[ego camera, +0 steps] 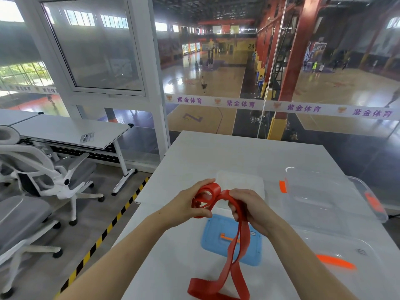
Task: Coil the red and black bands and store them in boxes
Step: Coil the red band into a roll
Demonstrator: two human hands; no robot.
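Red band [213, 189]: I see one end wound into a small coil at my left fingertips. The rest passes through my right hand and drops toward 6 o'clock, where its loop lies on the table by the near edge.
Left hand [186, 205]: fingers curled round the coil, thumb pinching it from below.
Right hand [252, 210]: fingers closed round the band's doubled strand, just right of the coil.
Blue lid [213, 239]: flat on the table at 6 o'clock under my hands; the hanging strands cross it.
Small box [240, 180]: clear, at 12 o'clock, just beyond my hands.
Big box [324, 191]: clear with orange latches, at 2 o'clock, its far end near the table's right edge.
Clear lid [346, 245]: at 4 o'clock beside my right forearm, with one orange latch.
Table [227, 152]: white; the left edge runs from 7 toward 11 o'clock and the far edge meets the glass wall. I have bare top at 12 o'clock past the small box, and at 8 o'clock left of the blue lid.
Floor: striped tape [104, 232] follows the left edge, with chairs [43, 176] at 9 o'clock, well apart.
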